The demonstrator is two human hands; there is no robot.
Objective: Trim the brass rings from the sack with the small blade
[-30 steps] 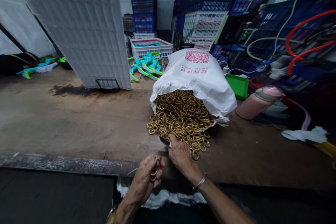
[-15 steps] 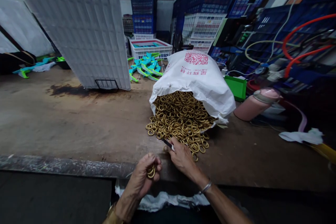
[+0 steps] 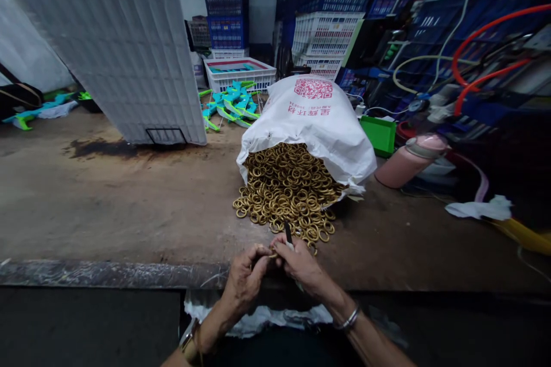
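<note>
In front of the table edge, my two hands meet at the fingertips. A gold-coloured ring (image 3: 272,256) is pinched by my left hand (image 3: 246,275), whose fingers are closed. My right hand (image 3: 300,264) is closed around a slim knife-like tool (image 3: 288,233), its dark flat end pointing up and away from me. The thumb and fingertips of this hand touch or nearly touch the ring. Just beyond lies a heap of gold-coloured rings (image 3: 293,195), spilling from the mouth of a white woven sack (image 3: 318,120) with red print. Whether more rings sit inside my left palm is hidden.
A tall ribbed whitish panel (image 3: 142,57) stands on the table (image 3: 107,200) at left. Turquoise-and-green plastic parts (image 3: 232,104) lie by a white crate (image 3: 241,76). At right are a green tray (image 3: 377,135), a pink bottle (image 3: 411,161) and orange hoses (image 3: 477,83).
My hands were apart and have come together around a ring. My right hand has drawn back from the heap, and the tool has swung from pointing left to upright. The view has shifted slightly.
</note>
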